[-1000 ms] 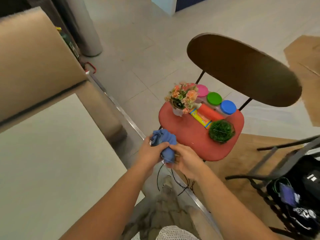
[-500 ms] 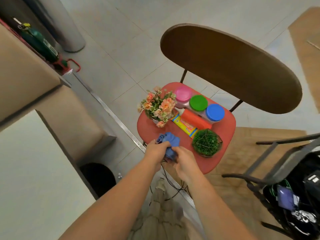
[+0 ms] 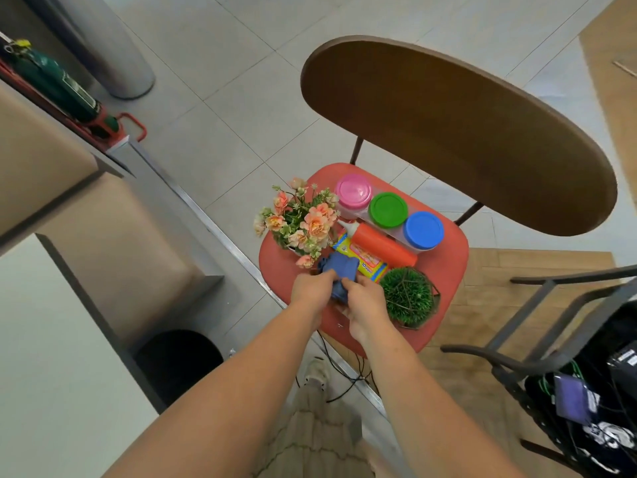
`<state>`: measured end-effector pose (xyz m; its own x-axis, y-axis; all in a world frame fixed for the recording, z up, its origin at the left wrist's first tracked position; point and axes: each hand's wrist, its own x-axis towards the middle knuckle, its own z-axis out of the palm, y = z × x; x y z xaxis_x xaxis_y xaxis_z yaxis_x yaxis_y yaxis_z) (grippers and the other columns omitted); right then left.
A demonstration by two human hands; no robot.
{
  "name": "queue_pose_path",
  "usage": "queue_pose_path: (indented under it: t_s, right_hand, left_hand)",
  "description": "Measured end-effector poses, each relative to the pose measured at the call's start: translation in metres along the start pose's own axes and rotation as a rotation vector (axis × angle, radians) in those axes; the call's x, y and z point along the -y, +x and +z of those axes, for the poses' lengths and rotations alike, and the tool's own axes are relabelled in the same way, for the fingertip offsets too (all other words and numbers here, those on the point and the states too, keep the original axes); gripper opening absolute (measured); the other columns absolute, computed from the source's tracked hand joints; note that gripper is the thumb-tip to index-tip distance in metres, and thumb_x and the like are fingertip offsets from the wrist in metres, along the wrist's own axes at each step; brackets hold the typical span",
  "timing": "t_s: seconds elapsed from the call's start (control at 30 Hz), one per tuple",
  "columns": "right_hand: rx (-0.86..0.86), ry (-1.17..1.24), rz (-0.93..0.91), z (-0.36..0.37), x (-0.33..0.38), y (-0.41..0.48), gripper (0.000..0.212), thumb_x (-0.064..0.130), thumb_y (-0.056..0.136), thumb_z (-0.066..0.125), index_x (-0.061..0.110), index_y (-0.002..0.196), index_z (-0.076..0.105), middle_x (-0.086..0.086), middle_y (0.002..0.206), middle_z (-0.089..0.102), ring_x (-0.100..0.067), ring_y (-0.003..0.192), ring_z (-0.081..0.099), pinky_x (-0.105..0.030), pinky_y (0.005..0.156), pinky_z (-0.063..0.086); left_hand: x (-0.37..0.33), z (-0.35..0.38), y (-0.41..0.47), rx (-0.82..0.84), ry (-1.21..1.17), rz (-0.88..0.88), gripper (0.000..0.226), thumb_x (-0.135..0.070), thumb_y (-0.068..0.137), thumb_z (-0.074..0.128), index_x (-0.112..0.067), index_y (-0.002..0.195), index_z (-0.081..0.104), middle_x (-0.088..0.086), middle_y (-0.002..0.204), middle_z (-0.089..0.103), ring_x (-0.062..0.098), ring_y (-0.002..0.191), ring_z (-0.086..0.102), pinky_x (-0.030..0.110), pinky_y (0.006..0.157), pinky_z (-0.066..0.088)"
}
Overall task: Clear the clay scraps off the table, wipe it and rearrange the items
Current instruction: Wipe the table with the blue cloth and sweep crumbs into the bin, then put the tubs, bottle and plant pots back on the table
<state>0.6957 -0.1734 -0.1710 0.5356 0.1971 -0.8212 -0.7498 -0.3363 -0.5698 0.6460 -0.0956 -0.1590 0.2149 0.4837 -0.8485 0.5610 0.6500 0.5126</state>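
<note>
**Hazards.** The crumpled blue cloth (image 3: 339, 276) is held low over the front left part of the red moulded chair seat (image 3: 446, 288). It sits in a tight gap between the small pot of peach artificial flowers (image 3: 300, 222) and the green artificial grass ball in its wire basket (image 3: 406, 294). Its far edge lies at, and possibly on, the yellow printed packet (image 3: 363, 261).

- A sideways sweep of the left hand is likely to catch the flower stems, which overhang the seat edge. The pot looks light and top-heavy and could tip off.
- The orange squeeze bottle (image 3: 382, 244) lies on its side against the row of three jars with pink, green and blue lids (image 3: 387, 210) (its body is round, so a nudge may set it rolling).
- A cloth released too near the front rim may slide off the seat.
- The white table top (image 3: 51, 339) is well apart at the left, so the cloth is not placed to wipe it.

**Hand pose.** Both forearms reach forward and down, converging on the cloth.

- The left hand (image 3: 312, 288) grips the cloth from the left, back of hand up, fingers curled into the fabric.
- The right hand (image 3: 365, 301) grips it from the right and near side, fingers likewise curled round it. Its fingertips are hidden in the folds.

Whether either hand touches another item cannot be told.
</note>
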Motion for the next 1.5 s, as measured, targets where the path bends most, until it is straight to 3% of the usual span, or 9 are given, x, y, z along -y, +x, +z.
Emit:
queue_pose_path:
  t_s: [0.17,0.33,0.5,0.63,0.77,0.87,1.07,1.3,1.5]
  right_hand:
    - [0.002,-0.071,-0.059,0.002,0.01,0.012,0.032,-0.006,0.094,0.051,0.014,0.113,0.068,-0.011,0.108,0.071,-0.029,0.092,0.066,-0.051,0.088,0.057]
    - [0.001,-0.207,-0.022,0.006,0.0,0.017,0.027,0.012,0.078,0.055,0.019,0.102,0.065,-0.017,0.111,0.069,-0.03,0.087,0.063,-0.037,0.064,0.05]
    - [-0.018,-0.275,-0.114,0.005,0.001,0.003,0.022,0.006,0.091,0.055,0.025,0.082,0.059,-0.015,0.104,0.07,-0.033,0.097,0.068,-0.052,0.088,0.057]
    - [0.011,-0.295,-0.191,-0.007,0.004,-0.008,0.016,0.006,0.089,0.054,0.018,0.094,0.062,-0.011,0.1,0.069,-0.035,0.099,0.066,-0.052,0.085,0.053]
    - [0.015,-0.19,-0.217,-0.024,0.02,-0.024,0.036,0.002,0.098,0.052,0.015,0.131,0.06,-0.003,0.123,0.064,-0.024,0.111,0.064,-0.048,0.097,0.055]
    - [-0.038,-0.084,-0.348,-0.039,0.044,-0.033,0.019,0.007,0.1,0.058,0.02,0.108,0.07,-0.005,0.108,0.073,-0.026,0.102,0.071,-0.034,0.083,0.058]
    - [-0.274,-0.139,-0.563,-0.085,0.101,-0.023,0.015,0.039,0.092,0.07,0.028,0.082,0.072,-0.002,0.086,0.074,-0.026,0.084,0.072,-0.043,0.08,0.059]
    - [-0.461,-0.265,-0.563,-0.131,0.13,0.036,0.053,0.056,0.093,0.061,0.012,0.062,0.057,-0.003,0.068,0.059,-0.022,0.073,0.056,-0.035,0.071,0.045]
    - [-0.437,-0.399,-0.336,-0.145,0.133,0.085,0.025,0.048,0.087,0.063,0.028,0.103,0.063,-0.008,0.121,0.065,-0.029,0.112,0.06,-0.041,0.096,0.051]
  left_hand:
    - [-0.007,0.006,0.004,0.002,0.137,0.056,0.017,-0.02,0.069,0.064,-0.01,0.071,0.05,0.004,0.061,0.045,0.021,0.056,0.036,0.034,0.06,0.03]
    - [0.005,0.004,0.009,0.095,0.199,-0.04,0.04,-0.034,0.06,0.056,-0.008,0.089,0.065,0.01,0.078,0.06,0.023,0.072,0.049,0.037,0.069,0.036]
    - [0.009,0.001,0.0,0.126,0.405,0.031,0.063,-0.046,0.07,0.041,-0.017,0.123,0.061,0.014,0.117,0.07,0.036,0.11,0.066,0.04,0.09,0.053]
    - [0.006,-0.015,-0.028,0.1,0.465,0.198,0.034,-0.039,0.09,0.053,-0.021,0.116,0.066,0.001,0.113,0.07,0.025,0.109,0.064,0.04,0.097,0.051]
    - [0.001,-0.033,-0.059,-0.038,0.462,0.411,0.016,-0.032,0.099,0.058,-0.024,0.1,0.073,-0.007,0.096,0.072,0.011,0.091,0.065,0.026,0.074,0.046]
    - [-0.02,-0.034,-0.079,-0.106,0.476,0.585,0.016,-0.031,0.096,0.064,-0.025,0.084,0.073,-0.009,0.091,0.069,-0.001,0.083,0.062,0.021,0.069,0.043]
    - [-0.107,-0.009,-0.093,-0.14,0.512,0.966,0.017,-0.041,0.089,0.076,-0.03,0.078,0.069,-0.011,0.094,0.064,0.0,0.079,0.063,0.014,0.068,0.048]
    - [-0.191,0.039,-0.035,-0.129,0.88,1.0,0.046,-0.045,0.098,0.063,-0.021,0.138,0.055,0.0,0.133,0.059,0.016,0.112,0.062,0.038,0.095,0.054]
    - [-0.219,0.066,0.032,-0.128,1.43,0.817,0.049,-0.027,0.101,0.055,-0.011,0.147,0.047,0.014,0.139,0.057,0.033,0.124,0.057,0.043,0.095,0.05]
